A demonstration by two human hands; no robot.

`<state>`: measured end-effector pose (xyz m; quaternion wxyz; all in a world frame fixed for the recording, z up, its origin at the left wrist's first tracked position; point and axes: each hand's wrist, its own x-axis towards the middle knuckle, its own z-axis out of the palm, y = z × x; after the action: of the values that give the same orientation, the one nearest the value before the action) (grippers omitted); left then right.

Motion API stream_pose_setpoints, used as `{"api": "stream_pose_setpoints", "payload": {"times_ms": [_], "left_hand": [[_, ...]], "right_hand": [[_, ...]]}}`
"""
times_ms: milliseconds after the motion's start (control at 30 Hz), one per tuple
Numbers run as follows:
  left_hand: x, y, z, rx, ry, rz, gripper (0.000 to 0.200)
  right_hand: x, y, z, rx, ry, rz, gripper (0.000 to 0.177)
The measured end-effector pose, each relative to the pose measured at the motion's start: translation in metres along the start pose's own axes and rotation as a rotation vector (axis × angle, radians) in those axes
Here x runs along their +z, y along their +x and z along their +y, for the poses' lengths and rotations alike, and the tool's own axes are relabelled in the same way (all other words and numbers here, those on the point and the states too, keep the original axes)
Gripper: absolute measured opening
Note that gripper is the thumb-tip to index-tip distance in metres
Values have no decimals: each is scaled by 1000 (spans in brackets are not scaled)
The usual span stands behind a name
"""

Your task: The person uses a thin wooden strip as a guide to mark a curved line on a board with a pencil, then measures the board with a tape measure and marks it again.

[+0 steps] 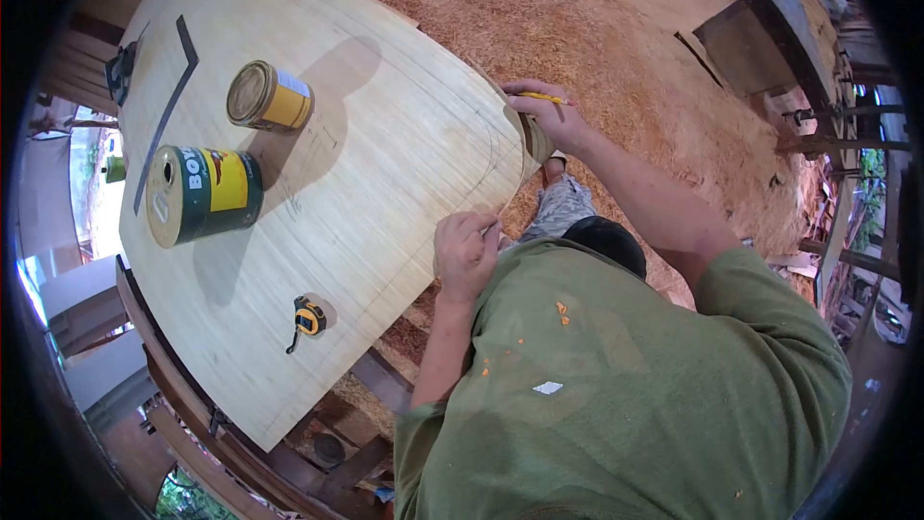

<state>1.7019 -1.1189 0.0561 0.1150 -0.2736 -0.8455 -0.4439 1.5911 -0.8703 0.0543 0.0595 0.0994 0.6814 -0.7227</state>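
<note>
My right hand (553, 122) is at the rounded edge of a large pale wooden sheet (385, 164), a yellow pencil (542, 97) held between its fingers. A brown curved piece (535, 142) shows just below it, partly hidden. My left hand (466, 252) is closed near the same edge, closer to my body; whatever it pinches is too small to make out. Faint pencil lines run along the sheet near both hands. A yellow and black tape measure (308, 316) lies on the sheet, left of my left hand.
On the sheet stand a large green and yellow can (214, 195) and a smaller yellow-labelled can (272, 96). A dark carpenter's square (174, 101) lies behind them, near a blue tool (121, 72). Wood shavings (616, 29) cover the floor; a wooden structure (770, 39) stands at right.
</note>
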Motion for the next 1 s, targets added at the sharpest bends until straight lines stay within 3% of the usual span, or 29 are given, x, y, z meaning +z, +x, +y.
{"api": "stream_pose_setpoints", "payload": {"times_ms": [800, 900, 1000], "left_hand": [[-2, -2, 0, -33, 4, 41, 14], [-2, -2, -2, -12, -2, 43, 5], [-3, -1, 2, -47, 1, 38, 13]], "right_hand": [[-4, 11, 14, 109, 116, -27, 41], [-5, 12, 17, 105, 149, -39, 40], [-5, 12, 18, 112, 141, -20, 39]]}}
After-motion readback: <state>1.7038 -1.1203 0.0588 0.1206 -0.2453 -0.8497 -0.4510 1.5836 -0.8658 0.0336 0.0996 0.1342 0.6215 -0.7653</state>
